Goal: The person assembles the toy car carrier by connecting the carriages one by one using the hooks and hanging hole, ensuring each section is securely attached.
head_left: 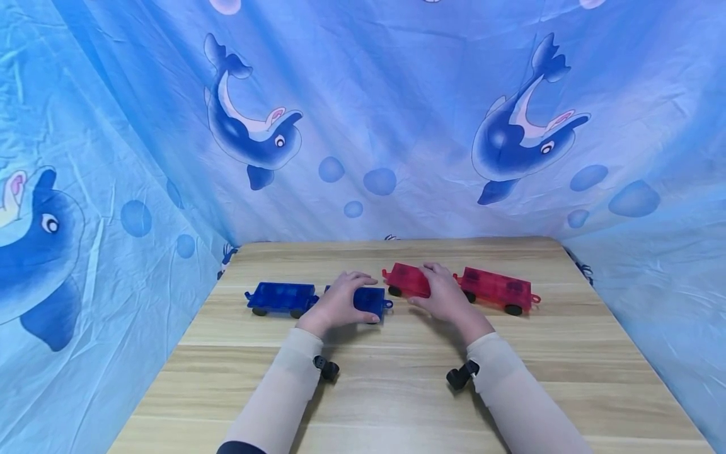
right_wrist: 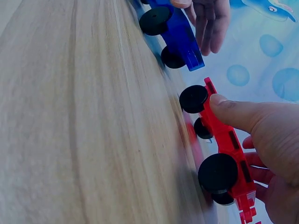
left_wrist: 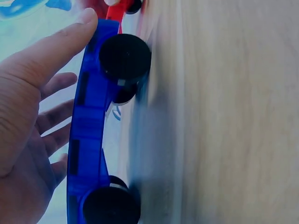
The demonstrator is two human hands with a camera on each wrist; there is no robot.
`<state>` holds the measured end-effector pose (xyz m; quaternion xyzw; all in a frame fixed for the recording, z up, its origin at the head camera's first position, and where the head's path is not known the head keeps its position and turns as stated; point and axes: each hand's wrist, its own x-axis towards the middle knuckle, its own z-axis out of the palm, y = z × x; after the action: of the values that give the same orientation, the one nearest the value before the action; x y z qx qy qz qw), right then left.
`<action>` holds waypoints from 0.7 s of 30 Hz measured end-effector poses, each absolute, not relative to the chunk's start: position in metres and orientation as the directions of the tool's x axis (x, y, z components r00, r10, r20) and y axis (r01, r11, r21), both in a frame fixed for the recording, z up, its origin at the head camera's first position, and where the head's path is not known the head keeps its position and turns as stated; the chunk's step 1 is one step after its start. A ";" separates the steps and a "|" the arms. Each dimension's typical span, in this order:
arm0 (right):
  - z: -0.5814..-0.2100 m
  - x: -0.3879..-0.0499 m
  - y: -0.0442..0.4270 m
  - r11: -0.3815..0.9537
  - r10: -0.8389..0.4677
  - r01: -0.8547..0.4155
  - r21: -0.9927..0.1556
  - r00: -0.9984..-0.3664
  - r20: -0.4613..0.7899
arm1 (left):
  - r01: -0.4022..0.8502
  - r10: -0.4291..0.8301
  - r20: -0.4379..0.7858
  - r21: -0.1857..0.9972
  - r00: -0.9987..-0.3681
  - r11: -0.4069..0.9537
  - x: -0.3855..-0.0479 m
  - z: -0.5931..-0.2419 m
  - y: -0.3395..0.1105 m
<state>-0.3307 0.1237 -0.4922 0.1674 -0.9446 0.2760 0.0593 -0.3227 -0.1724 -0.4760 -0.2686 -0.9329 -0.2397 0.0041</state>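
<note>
My left hand [head_left: 336,307] grips a translucent blue toy train car [head_left: 371,299] by its long sides, thumb on the near side and fingers on the far side. Black wheels [left_wrist: 124,58] show under it in the left wrist view. To its left stands another blue train car [head_left: 286,295]. With my right hand [head_left: 445,297] I hold a translucent red train car [head_left: 406,277], its near side under my thumb in the right wrist view. A second red train car [head_left: 498,289] stands at the right, angled. My hands hide the links between same-coloured cars. The held blue and red cars are apart.
All the cars are on a wood-grain table [head_left: 374,403]. Blue dolphin-print cloth [head_left: 391,113] hangs behind the table and along both sides. A small black wrist camera [head_left: 327,368] is strapped to the left sleeve, another wrist camera [head_left: 462,375] to the right.
</note>
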 end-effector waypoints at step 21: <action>-0.497 -0.334 0.129 0.847 -0.274 -0.329 -0.418 -0.943 0.186 | 0.462 0.477 0.080 0.428 -0.875 0.776 -0.320 -0.482 -0.169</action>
<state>-0.3335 0.1289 -0.4971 0.1572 -0.9591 0.2276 0.0598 -0.3198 -0.1693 -0.4821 -0.2493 -0.9423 -0.2228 -0.0165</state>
